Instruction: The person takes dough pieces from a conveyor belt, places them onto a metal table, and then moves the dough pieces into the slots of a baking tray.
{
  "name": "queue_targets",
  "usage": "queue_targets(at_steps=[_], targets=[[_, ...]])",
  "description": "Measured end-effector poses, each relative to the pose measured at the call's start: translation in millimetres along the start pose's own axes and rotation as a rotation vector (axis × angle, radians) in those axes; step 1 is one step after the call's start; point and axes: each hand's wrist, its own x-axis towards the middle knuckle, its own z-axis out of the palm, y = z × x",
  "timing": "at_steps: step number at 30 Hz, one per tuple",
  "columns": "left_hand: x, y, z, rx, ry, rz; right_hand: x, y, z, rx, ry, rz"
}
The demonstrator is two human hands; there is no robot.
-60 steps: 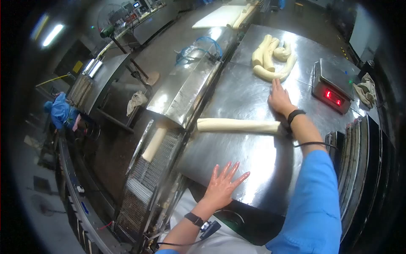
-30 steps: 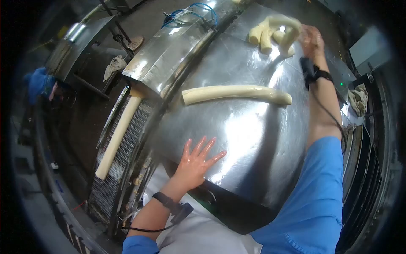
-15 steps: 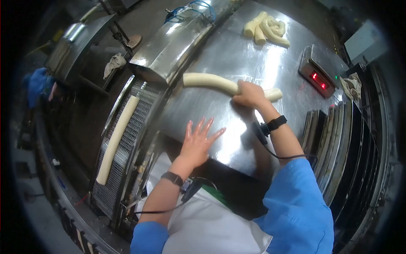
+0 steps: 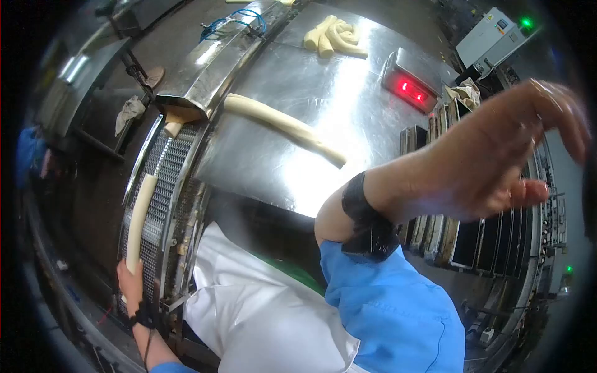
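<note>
Cream-coloured and smooth, a long dough roll (image 4: 140,214) is lying lengthwise on the metal mesh conveyor (image 4: 163,196) in the head view I am watching from my remote post. Around its near end, I am seeing the person's left hand (image 4: 130,283) gripping, thumb on one side and fingers on the other; how firmly it is pressing, I cannot tell. Beyond the far end, a second pale roll (image 4: 173,128) is poking out from under a stainless-steel housing (image 4: 205,71), on top of which a blue coiled hose (image 4: 233,23) is resting.

Over on the right, I am getting the right hand (image 4: 497,152) raised close to the camera, open and holding nothing I can make out, its fingers bending downward and its thumb standing apart. Behind that hand and its forearm, dark, thin-edged trays (image 4: 429,239) are standing on edge in a row.

Between the two arms, a thick cream dough log (image 4: 283,124) is lying diagonally across the shiny steel table (image 4: 292,78). Farther back, a heap of pale dough pieces (image 4: 333,37) is sitting near a boxy metal scale (image 4: 410,78), whose red digits are glowing.
</note>
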Motion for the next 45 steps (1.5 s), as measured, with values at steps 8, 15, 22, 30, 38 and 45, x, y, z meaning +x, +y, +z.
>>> queue_targets(at_steps=[8,15,22,30,38,45], targets=[[-49,-86,1,0.132,0.208,0.097,-9,60,19,-0.462,0.131,-0.068],[-66,-119,-13,-0.025,0.100,-0.034,-17,77,17,-0.392,0.094,-0.143],[-103,-112,-24,-0.341,0.090,-0.161,-53,93,-88,-1.152,0.089,0.004],[-141,-110,-27,-0.625,0.230,-0.149,-236,37,-192,-2.846,-0.116,1.469],[-127,-122,-15,-1.710,0.061,-0.608,-267,-6,-190,-2.302,0.109,1.600],[-98,-173,-64,-2.030,0.123,-0.396,-265,-25,-183,-0.974,1.145,1.432]])
